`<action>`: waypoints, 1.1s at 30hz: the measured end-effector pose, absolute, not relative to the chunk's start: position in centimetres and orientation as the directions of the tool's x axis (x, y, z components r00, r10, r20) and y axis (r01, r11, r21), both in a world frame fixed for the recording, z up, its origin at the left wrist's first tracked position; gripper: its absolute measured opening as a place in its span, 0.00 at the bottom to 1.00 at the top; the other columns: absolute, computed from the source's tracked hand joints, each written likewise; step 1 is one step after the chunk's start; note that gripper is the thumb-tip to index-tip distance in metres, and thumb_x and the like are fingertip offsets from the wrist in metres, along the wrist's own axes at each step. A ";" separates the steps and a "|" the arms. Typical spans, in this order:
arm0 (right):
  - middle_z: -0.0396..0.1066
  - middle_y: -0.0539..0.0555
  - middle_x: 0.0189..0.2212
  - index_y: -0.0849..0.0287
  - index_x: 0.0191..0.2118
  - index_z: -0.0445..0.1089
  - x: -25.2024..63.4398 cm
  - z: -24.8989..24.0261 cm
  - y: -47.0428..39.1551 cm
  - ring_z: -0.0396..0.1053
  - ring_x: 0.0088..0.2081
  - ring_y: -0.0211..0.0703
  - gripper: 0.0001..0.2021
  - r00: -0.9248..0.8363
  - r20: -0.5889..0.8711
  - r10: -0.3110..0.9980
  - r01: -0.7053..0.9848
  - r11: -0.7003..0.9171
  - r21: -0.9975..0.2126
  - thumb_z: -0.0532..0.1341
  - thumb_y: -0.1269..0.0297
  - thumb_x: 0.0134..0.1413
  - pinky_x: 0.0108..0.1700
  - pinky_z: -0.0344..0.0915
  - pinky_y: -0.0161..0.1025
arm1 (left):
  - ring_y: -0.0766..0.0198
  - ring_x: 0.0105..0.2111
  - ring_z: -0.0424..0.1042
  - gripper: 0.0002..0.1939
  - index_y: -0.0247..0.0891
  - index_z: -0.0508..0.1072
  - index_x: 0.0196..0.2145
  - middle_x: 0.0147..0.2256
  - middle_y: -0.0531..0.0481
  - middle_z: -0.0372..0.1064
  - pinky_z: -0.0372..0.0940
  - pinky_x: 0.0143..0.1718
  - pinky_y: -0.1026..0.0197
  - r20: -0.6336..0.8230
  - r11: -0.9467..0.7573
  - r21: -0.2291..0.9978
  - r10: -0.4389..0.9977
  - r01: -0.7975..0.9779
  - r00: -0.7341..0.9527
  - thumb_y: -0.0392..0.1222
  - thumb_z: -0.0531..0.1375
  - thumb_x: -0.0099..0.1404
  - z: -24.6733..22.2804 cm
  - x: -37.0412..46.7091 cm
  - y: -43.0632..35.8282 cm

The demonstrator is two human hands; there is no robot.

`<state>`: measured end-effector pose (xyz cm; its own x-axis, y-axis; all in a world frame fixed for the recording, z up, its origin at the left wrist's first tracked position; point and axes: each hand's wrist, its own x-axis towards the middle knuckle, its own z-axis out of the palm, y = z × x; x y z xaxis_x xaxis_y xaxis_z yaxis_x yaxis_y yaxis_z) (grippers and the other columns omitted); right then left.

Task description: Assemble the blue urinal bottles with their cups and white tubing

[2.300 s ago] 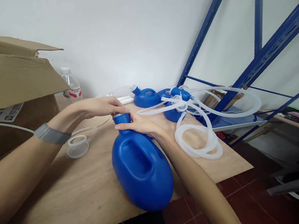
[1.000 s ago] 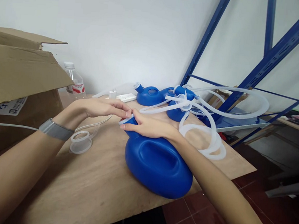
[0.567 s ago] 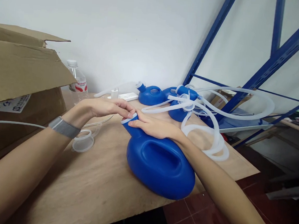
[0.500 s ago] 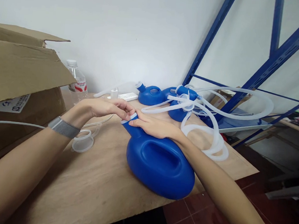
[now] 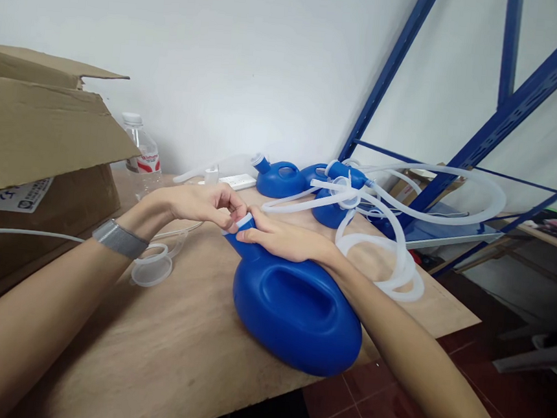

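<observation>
A large blue plastic urinal bottle (image 5: 292, 327) with a moulded handle lies on the wooden table, its neck pointing away and to the left. My right hand (image 5: 281, 235) is wrapped round that neck, thumb on the near side. At the mouth, my left hand (image 5: 215, 207) has its thumb and fingers closed on a white ring (image 5: 244, 221) around the rim. Part of the ring is hidden under the fingertips. Left of the bottle lies a translucent round cap (image 5: 153, 271) with a strap ring.
Behind are more blue bottles (image 5: 281, 182) and coiled clear tubing (image 5: 407, 272). A cardboard box (image 5: 41, 130) stands at left, beside a water bottle (image 5: 141, 158). A power strip (image 5: 237, 181) lies by the wall. Blue metal shelving (image 5: 480, 129) rises at right, beyond the table edge.
The blue bottle's neck and both hands have shifted very slightly left and down in view. The left fingers have curled a little more at the white ring; both hands keep their hold.
</observation>
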<state>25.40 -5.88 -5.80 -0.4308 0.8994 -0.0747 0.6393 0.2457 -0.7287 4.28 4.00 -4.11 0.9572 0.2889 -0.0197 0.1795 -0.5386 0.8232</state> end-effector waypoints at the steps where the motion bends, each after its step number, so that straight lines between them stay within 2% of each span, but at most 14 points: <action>1: 0.74 0.58 0.56 0.54 0.57 0.66 25.3 -5.7 -5.9 0.72 0.59 0.61 0.21 -0.436 -0.081 0.896 0.658 0.256 -0.708 0.62 0.45 0.68 0.69 0.61 0.60 | 0.66 0.26 0.60 0.03 0.38 0.76 0.25 0.24 0.55 0.67 0.59 0.31 0.61 -0.017 -0.545 0.820 0.286 0.177 0.958 0.40 0.65 0.53 -4.1 4.3 4.1; 3: 0.74 0.58 0.56 0.54 0.57 0.65 25.2 -5.6 -6.0 0.72 0.59 0.61 0.21 -0.446 -0.082 0.891 0.678 0.277 -0.681 0.61 0.45 0.69 0.69 0.62 0.61 | 0.67 0.26 0.60 0.04 0.38 0.77 0.25 0.23 0.55 0.67 0.58 0.30 0.61 -0.015 -0.556 0.812 0.284 0.177 0.959 0.40 0.65 0.54 -4.1 4.2 4.1; 8: 0.75 0.57 0.48 0.53 0.48 0.65 24.9 -5.2 -6.3 0.75 0.54 0.60 0.18 -0.424 -0.074 0.903 0.703 0.276 -0.655 0.60 0.43 0.68 0.63 0.68 0.59 | 0.66 0.26 0.61 0.04 0.38 0.80 0.26 0.23 0.54 0.69 0.59 0.30 0.62 -0.003 -0.547 0.821 0.288 0.167 0.958 0.40 0.65 0.54 -4.2 4.1 4.3; 10: 0.76 0.56 0.47 0.53 0.48 0.65 24.9 -5.2 -6.3 0.76 0.53 0.60 0.18 -0.421 -0.070 0.904 0.701 0.275 -0.657 0.61 0.43 0.68 0.62 0.69 0.58 | 0.66 0.26 0.63 0.04 0.38 0.81 0.27 0.23 0.54 0.70 0.59 0.30 0.63 0.000 -0.543 0.823 0.292 0.166 0.956 0.40 0.66 0.53 -4.3 4.1 4.4; 13: 0.76 0.58 0.53 0.53 0.52 0.67 25.0 -5.4 -6.2 0.74 0.58 0.62 0.19 -0.438 -0.059 0.897 0.682 0.289 -0.672 0.62 0.45 0.68 0.66 0.67 0.60 | 0.66 0.27 0.65 0.05 0.37 0.82 0.27 0.24 0.52 0.73 0.61 0.31 0.63 0.006 -0.548 0.819 0.303 0.169 0.953 0.41 0.67 0.54 -4.5 4.1 4.6; 16: 0.75 0.60 0.60 0.54 0.61 0.66 24.9 -5.4 -6.2 0.71 0.64 0.63 0.23 -0.482 -0.024 0.876 0.633 0.329 -0.701 0.62 0.48 0.69 0.71 0.62 0.60 | 0.65 0.28 0.67 0.07 0.38 0.83 0.27 0.26 0.51 0.75 0.62 0.33 0.62 0.016 -0.565 0.806 0.315 0.174 0.949 0.43 0.67 0.54 -4.6 3.9 4.8; 20: 0.72 0.62 0.64 0.56 0.66 0.63 24.8 -5.4 -6.2 0.69 0.66 0.62 0.26 -0.502 -0.013 0.865 0.614 0.346 -0.710 0.61 0.49 0.70 0.72 0.61 0.59 | 0.63 0.30 0.69 0.09 0.38 0.84 0.28 0.27 0.51 0.77 0.62 0.35 0.61 0.009 -0.605 0.766 0.350 0.219 0.937 0.46 0.68 0.55 -4.4 3.7 4.8; 25: 0.76 0.56 0.55 0.52 0.53 0.68 25.1 -5.5 -6.1 0.72 0.61 0.60 0.16 -0.482 -0.014 0.876 0.635 0.339 -0.694 0.59 0.48 0.70 0.68 0.65 0.56 | 0.61 0.33 0.72 0.08 0.40 0.85 0.30 0.29 0.51 0.79 0.64 0.40 0.59 -0.007 -0.628 0.738 0.360 0.248 0.933 0.45 0.68 0.56 -3.7 3.6 4.3; 28: 0.75 0.54 0.49 0.52 0.45 0.65 25.1 -5.5 -6.0 0.74 0.55 0.57 0.14 -0.478 -0.017 0.878 0.651 0.342 -0.677 0.57 0.47 0.71 0.65 0.68 0.54 | 0.61 0.34 0.73 0.07 0.41 0.86 0.32 0.32 0.51 0.81 0.66 0.44 0.59 -0.030 -0.641 0.720 0.351 0.264 0.936 0.43 0.68 0.57 -2.8 3.4 3.7; 33: 0.74 0.53 0.49 0.52 0.44 0.65 25.0 -5.4 -6.1 0.74 0.53 0.55 0.13 -0.497 -0.018 0.868 0.646 0.356 -0.675 0.55 0.48 0.72 0.65 0.67 0.54 | 0.56 0.42 0.77 0.10 0.44 0.87 0.37 0.36 0.51 0.81 0.68 0.48 0.58 -0.130 -0.582 0.732 0.391 0.354 0.911 0.46 0.68 0.59 -1.5 2.9 2.3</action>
